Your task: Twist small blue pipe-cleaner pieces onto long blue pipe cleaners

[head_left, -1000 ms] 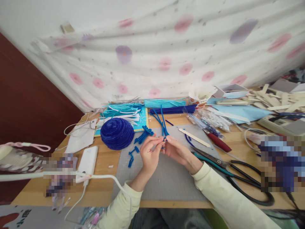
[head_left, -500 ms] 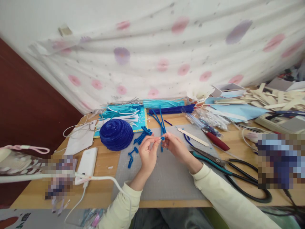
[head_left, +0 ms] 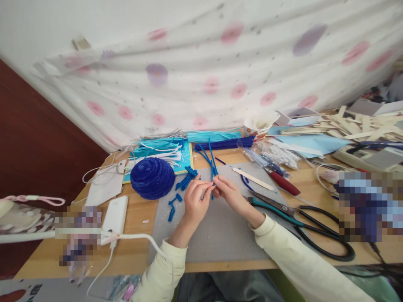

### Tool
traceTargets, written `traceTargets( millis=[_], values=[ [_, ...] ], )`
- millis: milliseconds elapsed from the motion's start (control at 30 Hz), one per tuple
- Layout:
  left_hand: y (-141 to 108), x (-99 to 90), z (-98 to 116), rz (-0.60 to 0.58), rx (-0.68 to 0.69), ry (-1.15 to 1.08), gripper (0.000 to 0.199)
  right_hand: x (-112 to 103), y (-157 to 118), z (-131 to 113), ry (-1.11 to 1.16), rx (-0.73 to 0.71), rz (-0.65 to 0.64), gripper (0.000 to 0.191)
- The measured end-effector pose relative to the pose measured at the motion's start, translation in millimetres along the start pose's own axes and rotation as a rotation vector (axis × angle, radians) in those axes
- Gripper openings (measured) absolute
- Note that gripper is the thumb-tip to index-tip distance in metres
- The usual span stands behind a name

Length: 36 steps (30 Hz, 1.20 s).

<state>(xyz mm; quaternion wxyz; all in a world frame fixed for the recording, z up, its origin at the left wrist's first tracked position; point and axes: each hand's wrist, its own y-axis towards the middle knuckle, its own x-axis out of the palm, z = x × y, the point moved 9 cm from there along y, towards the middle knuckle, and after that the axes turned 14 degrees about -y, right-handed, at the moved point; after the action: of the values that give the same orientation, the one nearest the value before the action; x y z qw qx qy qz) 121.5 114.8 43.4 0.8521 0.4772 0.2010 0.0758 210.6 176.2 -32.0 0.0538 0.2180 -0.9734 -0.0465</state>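
Note:
My left hand (head_left: pixel 197 201) and my right hand (head_left: pixel 229 195) meet above the grey cutting mat (head_left: pixel 220 239), fingertips pinched together on a small blue piece of pipe cleaner, mostly hidden by the fingers. Blue pipe cleaners (head_left: pixel 210 156) lie just beyond the fingertips. To the left of my left hand are a bunch of curled blue pieces (head_left: pixel 188 178) and a bent blue piece (head_left: pixel 171 209). A dark blue coiled dome (head_left: pixel 153 178) rests farther left. Beside my right hand lies a wooden stick (head_left: pixel 253 178).
Large scissors (head_left: pixel 296 218) and a red-handled tool (head_left: pixel 284 183) lie at the right. Bundles of turquoise (head_left: pixel 214 136) and dark blue pipe cleaners (head_left: pixel 231 143) line the back near a paper cup (head_left: pixel 256 128). A white power bank (head_left: pixel 115 214) with a cable is at the left.
Both hands stay close together, and the fingertips have closed further over the small blue piece, which shows less now. The whole view has shifted slightly.

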Motion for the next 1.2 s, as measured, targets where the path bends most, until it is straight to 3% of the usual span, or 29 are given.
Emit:
traceTargets(
  millis=[267,533,667,1200],
  values=[
    [1,9.7,13,-0.187,0.183,0.284,0.002,5,1,5,0.054,0.048,-0.025,0.038],
    [3,10.9,11,-0.233,0.145,0.401,0.006,9,1,3,0.077,0.054,-0.064,0.039],
    [3,14.6,15,-0.28,0.198,0.441,0.01,11,1,2,0.097,0.06,-0.075,0.04],
    [-2,24.1,9,-0.352,0.174,0.39,0.019,19,-5,7,0.145,0.225,-0.214,0.044]
  ],
)
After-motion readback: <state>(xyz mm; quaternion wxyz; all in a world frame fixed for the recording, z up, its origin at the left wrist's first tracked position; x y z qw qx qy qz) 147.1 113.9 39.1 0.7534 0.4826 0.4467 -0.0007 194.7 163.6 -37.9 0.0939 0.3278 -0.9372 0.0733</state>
